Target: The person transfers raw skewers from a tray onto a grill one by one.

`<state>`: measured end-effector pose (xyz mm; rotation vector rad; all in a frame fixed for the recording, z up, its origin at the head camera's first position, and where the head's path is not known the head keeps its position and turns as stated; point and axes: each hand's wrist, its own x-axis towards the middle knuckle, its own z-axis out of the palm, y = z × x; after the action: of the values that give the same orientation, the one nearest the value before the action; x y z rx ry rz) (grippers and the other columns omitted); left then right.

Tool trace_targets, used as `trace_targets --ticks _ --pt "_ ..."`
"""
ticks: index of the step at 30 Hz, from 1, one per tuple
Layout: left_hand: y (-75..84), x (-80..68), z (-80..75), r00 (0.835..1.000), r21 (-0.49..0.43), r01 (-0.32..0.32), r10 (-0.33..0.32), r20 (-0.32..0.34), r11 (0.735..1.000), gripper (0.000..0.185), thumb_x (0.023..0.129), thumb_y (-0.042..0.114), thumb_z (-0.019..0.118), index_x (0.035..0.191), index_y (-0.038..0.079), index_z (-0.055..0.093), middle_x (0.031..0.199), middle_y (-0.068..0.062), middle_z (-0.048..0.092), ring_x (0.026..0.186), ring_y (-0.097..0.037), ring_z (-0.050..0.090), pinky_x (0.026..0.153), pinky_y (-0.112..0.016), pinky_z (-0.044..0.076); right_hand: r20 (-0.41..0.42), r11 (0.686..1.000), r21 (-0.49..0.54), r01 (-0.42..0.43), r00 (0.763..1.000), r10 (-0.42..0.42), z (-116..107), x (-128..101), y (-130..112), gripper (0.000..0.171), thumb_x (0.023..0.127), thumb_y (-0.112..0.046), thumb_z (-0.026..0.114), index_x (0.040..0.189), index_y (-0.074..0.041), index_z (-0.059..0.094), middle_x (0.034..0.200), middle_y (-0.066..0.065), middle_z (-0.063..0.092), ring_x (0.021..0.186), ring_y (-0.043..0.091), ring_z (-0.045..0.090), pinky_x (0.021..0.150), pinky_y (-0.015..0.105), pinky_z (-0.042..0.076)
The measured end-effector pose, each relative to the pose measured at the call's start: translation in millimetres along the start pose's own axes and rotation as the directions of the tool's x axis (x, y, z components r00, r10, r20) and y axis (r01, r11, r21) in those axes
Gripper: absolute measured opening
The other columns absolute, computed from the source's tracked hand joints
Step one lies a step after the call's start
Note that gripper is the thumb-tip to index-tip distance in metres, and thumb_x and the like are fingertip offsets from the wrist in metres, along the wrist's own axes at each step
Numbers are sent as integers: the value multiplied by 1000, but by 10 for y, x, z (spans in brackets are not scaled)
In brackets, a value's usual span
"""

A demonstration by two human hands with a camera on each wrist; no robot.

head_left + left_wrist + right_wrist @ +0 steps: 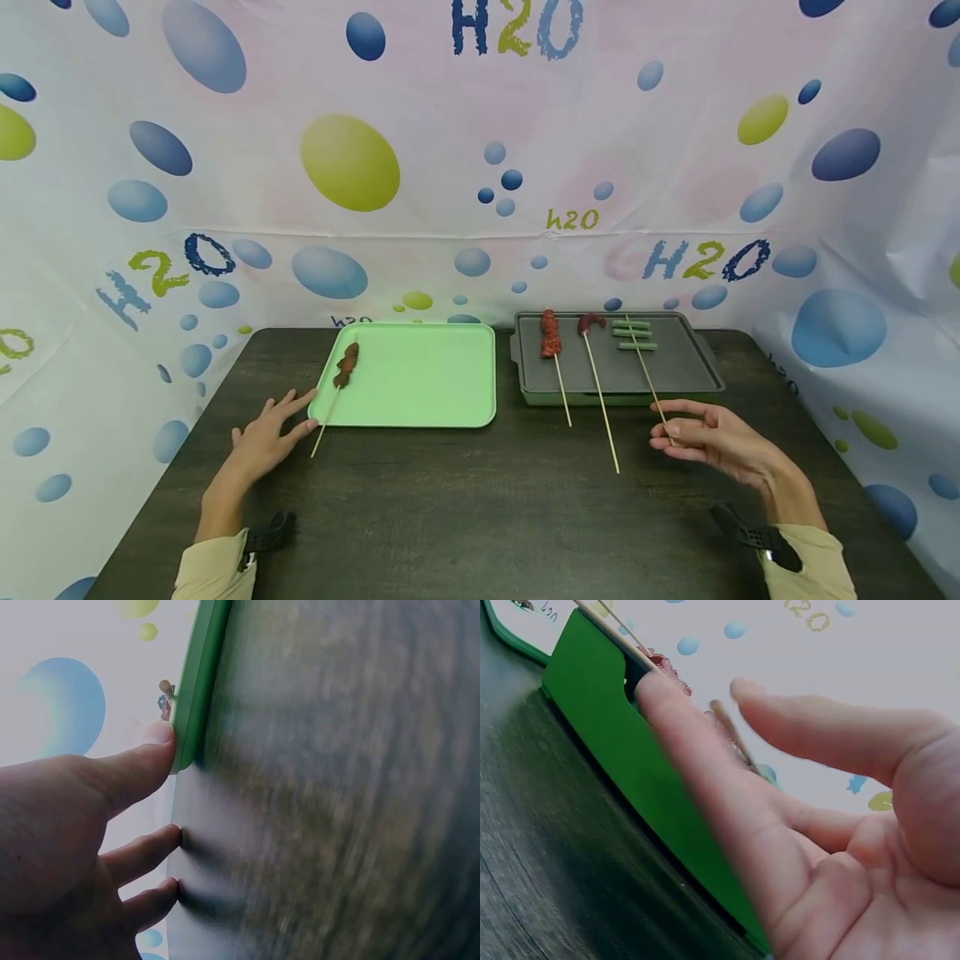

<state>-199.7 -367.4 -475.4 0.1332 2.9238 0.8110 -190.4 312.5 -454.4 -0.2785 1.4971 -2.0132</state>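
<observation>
My left hand (pixel 266 437) lies flat and relaxed on the tabletop (pixel 480 508), thumb touching the green tray (pixel 420 375) holding one meat skewer (pixel 341 379). My right hand (pixel 712 437), fingers loosely open, holds nothing, its fingertips at the vegetable skewer (pixel 639 354) resting on the grill pan (pixel 675 367).

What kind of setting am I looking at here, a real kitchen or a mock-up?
Probably a staged tabletop set, not a real kitchen: a printed H2O bubble backdrop wraps a dark wooden table, which holds only a green tray and a griddle pan with skewers.
</observation>
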Motion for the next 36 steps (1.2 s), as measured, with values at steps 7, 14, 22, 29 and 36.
trace_targets --ticks 7,14,22,29,36 --pt "-19 -44 9 1000 8 2 -2 -14 1000 70 104 47 57 160 9 37 162 -35 21 145 -65 9 92 -93 -1 -223 917 -399 25 967 -123 203 -99 -161 42 109 -11 51 147 4 45 124 10 72 110 19 72 93 36 58" --pt "29 21 29 1000 5 -7 7 -28 1000 68 104 45 58 159 10 39 162 -34 22 146 -63 10 94 -92 -2 -222 695 -717 52 928 -299 669 -179 -366 38 109 -13 54 139 9 52 115 7 76 101 12 73 82 25 59" --pt "64 36 49 999 13 7 -7 -31 1000 66 104 43 59 159 11 40 162 -32 24 147 -62 11 96 -91 -1 3 768 -612 190 971 -238 1351 107 -309 35 108 -9 54 138 10 54 116 10 75 103 23 74 83 35 60" --pt "56 -18 9 999 15 18 -17 -39 1000 65 105 40 59 159 10 39 162 -32 23 147 -62 10 96 -91 -1 207 912 -365 186 972 -115 1953 720 165 45 107 -9 56 148 6 45 128 28 64 115 39 68 100 45 54" --pt "86 -42 -16 999 25 25 -24 -44 999 64 105 38 59 159 10 40 162 -32 24 147 -62 12 96 -91 0 154 975 -221 29 988 6 2360 1262 556 60 105 -17 62 158 -4 36 139 29 57 126 41 61 104 46 51"
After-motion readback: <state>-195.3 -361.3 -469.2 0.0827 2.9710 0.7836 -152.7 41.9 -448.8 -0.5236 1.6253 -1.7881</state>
